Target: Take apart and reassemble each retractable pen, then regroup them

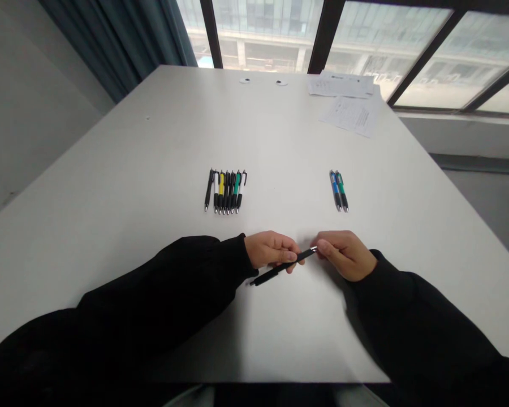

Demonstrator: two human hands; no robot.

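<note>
- My right hand (345, 255) hides the very tip of the black pen (285, 265); its other end blurs near my left cuff (241, 253).
- Some fingers of my left hand (266, 249) tuck out of sight.
- Print on the papers (350, 116) by the table's (280, 135) far right corner is too small to read.
- The table's near corners lie out of view.

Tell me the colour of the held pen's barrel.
Black: the held pen's barrel, best seen in the head view.

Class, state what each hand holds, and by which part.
Left hand: the black pen, by its barrel. Right hand: the same pen, by its silver end.
</note>
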